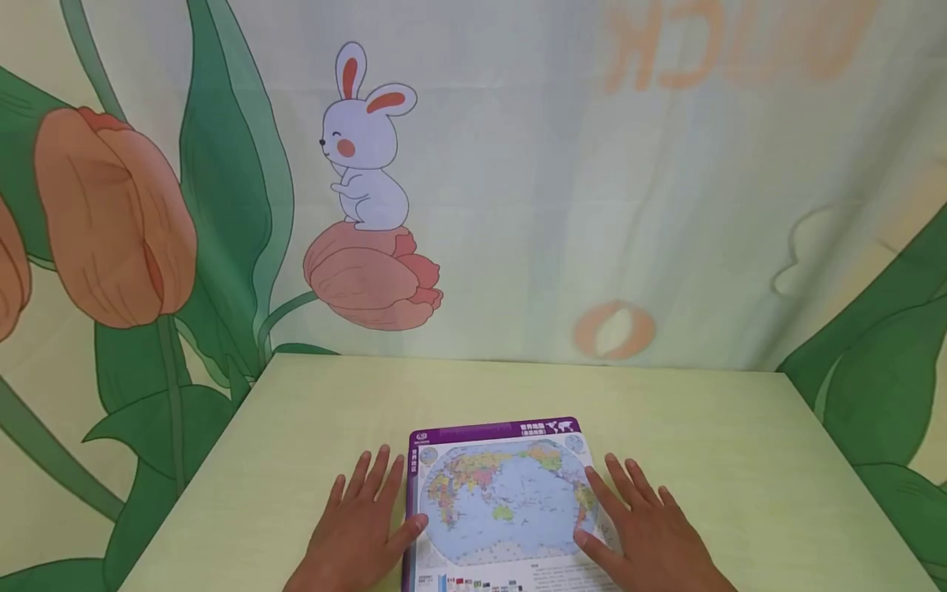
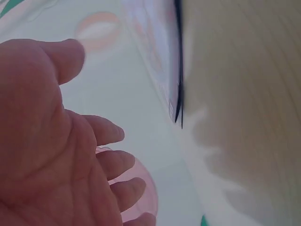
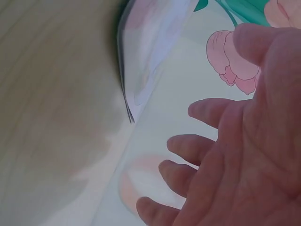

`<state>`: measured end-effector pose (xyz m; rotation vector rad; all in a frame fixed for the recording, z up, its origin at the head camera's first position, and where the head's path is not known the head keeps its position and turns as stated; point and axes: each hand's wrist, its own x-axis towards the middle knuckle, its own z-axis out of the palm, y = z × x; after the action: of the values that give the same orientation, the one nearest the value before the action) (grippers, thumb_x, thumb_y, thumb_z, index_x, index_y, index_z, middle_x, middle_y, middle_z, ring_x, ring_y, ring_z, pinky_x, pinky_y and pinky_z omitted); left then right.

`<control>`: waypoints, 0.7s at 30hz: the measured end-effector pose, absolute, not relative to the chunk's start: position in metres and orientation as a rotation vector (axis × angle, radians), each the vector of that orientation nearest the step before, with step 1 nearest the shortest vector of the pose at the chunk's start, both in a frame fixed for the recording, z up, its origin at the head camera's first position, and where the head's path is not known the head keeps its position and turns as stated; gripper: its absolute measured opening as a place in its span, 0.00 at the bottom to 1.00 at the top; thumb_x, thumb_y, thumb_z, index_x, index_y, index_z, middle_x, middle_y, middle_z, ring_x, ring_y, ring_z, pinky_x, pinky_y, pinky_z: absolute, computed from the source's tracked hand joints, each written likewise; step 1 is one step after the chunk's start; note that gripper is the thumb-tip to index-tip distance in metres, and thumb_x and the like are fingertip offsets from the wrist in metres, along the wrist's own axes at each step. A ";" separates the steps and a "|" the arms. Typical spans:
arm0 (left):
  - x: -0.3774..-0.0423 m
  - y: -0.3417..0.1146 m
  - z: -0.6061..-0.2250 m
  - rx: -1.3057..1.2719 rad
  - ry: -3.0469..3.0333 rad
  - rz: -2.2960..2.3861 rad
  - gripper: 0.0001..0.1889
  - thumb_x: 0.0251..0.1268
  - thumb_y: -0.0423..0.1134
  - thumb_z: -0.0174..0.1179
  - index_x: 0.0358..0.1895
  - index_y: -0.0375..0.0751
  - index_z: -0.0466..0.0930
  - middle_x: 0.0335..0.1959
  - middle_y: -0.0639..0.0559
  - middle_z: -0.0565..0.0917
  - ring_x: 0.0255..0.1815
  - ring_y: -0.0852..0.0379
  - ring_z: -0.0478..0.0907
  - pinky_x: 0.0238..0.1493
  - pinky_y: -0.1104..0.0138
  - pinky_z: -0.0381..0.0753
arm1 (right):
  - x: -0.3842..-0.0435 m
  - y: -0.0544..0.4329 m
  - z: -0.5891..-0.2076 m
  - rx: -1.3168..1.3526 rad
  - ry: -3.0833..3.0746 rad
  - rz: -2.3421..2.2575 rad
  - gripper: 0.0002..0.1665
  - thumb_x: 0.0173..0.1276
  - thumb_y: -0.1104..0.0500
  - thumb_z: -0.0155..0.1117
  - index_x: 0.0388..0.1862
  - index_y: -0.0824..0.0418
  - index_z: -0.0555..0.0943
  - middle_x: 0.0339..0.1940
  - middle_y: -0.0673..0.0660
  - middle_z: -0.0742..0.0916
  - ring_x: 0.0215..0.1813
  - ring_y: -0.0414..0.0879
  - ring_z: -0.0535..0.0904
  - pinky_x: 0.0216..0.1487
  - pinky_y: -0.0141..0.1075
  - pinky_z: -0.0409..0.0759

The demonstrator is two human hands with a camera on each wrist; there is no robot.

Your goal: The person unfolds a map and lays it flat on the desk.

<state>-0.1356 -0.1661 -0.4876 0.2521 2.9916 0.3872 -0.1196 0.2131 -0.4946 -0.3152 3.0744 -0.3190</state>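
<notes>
A flat world map (image 1: 510, 493) with rounded corners and a purple top border lies on the pale table. Small flags and lines of print run along its lower part. At its left side is my left hand (image 1: 362, 526), fingers straight and spread, the thumb overlapping the map's edge in the head view. My right hand (image 1: 651, 530) mirrors it on the right, with thumb and index finger overlapping that edge. Both wrist views show palms and fingers lifted off the tabletop, holding nothing. Seen edge-on in the left wrist view, the map (image 2: 162, 52) is thin and looks layered at its corner.
The pale table (image 1: 296, 411) reaches back to a hanging cloth (image 1: 518, 205) printed with tulips, leaves and a white rabbit. Shadows of the fingers fall on the tabletop in both wrist views.
</notes>
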 end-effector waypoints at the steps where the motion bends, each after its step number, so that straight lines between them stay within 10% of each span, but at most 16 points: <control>1: -0.136 -0.166 -0.488 0.250 2.969 0.425 0.47 0.73 0.67 0.58 0.85 0.43 0.57 0.88 0.42 0.54 0.88 0.34 0.47 0.82 0.32 0.49 | -0.120 0.213 -0.494 -0.318 3.051 -0.341 0.51 0.71 0.22 0.56 0.84 0.48 0.67 0.86 0.59 0.67 0.86 0.66 0.58 0.75 0.72 0.62; 12: -0.136 -0.161 -0.483 0.007 2.719 0.756 0.51 0.60 0.63 0.74 0.83 0.46 0.63 0.84 0.44 0.63 0.81 0.32 0.61 0.73 0.35 0.69 | -0.116 0.215 -0.487 -0.297 2.986 -0.463 0.52 0.61 0.32 0.77 0.81 0.44 0.70 0.82 0.54 0.73 0.77 0.58 0.73 0.65 0.59 0.81; 21: -0.130 -0.159 -0.488 -0.031 2.601 0.947 0.49 0.46 0.46 0.86 0.75 0.41 0.73 0.63 0.44 0.75 0.53 0.46 0.77 0.58 0.47 0.85 | -0.120 0.218 -0.490 -0.228 2.838 -0.674 0.51 0.54 0.43 0.86 0.76 0.50 0.76 0.77 0.54 0.78 0.74 0.57 0.75 0.71 0.59 0.76</control>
<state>-0.1298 -0.1594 -0.4884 -0.0306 2.6014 0.9471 -0.1202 0.2175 -0.4895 -0.2284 2.8377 -0.6744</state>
